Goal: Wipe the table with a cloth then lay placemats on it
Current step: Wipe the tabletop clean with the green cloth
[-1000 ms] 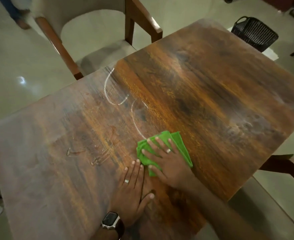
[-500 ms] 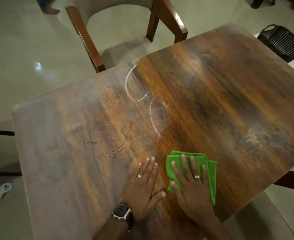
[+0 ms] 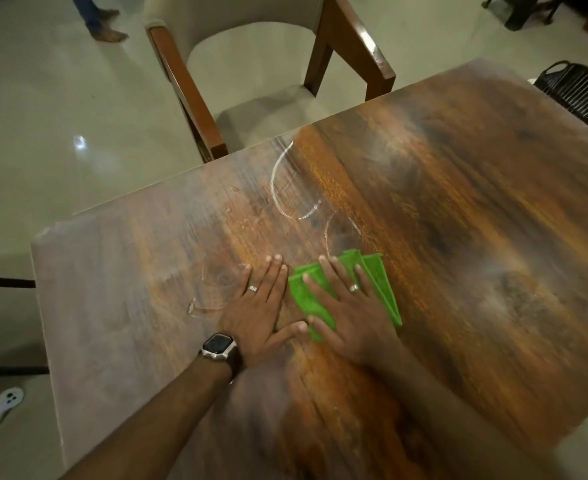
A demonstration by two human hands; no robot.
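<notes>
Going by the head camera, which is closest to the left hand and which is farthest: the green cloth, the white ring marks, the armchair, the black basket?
1. green cloth, just right of the left hand
2. white ring marks, ahead
3. armchair, beyond the table's far edge
4. black basket, far right

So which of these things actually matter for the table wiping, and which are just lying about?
Part of the job:
green cloth, under the flat right hand
wooden table, with white ring marks
left hand, flat on the table

Just there:
chair
black basket
white controller on the floor
wristwatch
</notes>
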